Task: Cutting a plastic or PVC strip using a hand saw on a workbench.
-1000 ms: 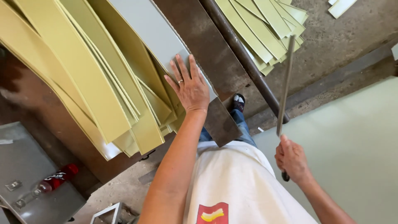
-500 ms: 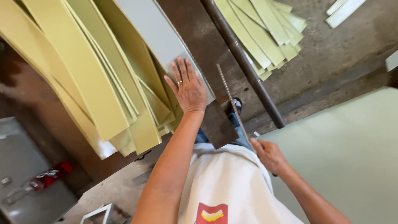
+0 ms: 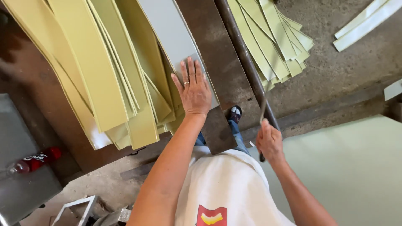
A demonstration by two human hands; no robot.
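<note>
head view: a fan of yellow-green strips (image 3: 104, 71) covers the left half of the brown metal surface (image 3: 217, 58), their near ends hanging over its edge. a dark steel bar (image 3: 240, 54) runs from the far side toward the person, and beyond it a second pile of green strips (image 3: 276, 37) lies on the concrete floor (image 3: 347, 71), with two pale offcuts (image 3: 368, 23) at far right. a large pale green sheet (image 3: 356, 167) fills the near right. at near left a red bottle (image 3: 35, 159) lies on a grey box (image 3: 21, 184).

the left hand (image 3: 194, 90) lies flat, fingers spread, pressed on a grey-white sheet (image 3: 176, 37) just right of the strip fan; the sheet reaches away past the fingertips. the right hand (image 3: 270, 142) has its grip closed around a thin metal rod (image 3: 263, 111), which rises from the fist and crosses in front of the steel bar. the two hands are well apart, the surface's near end between them.
</note>
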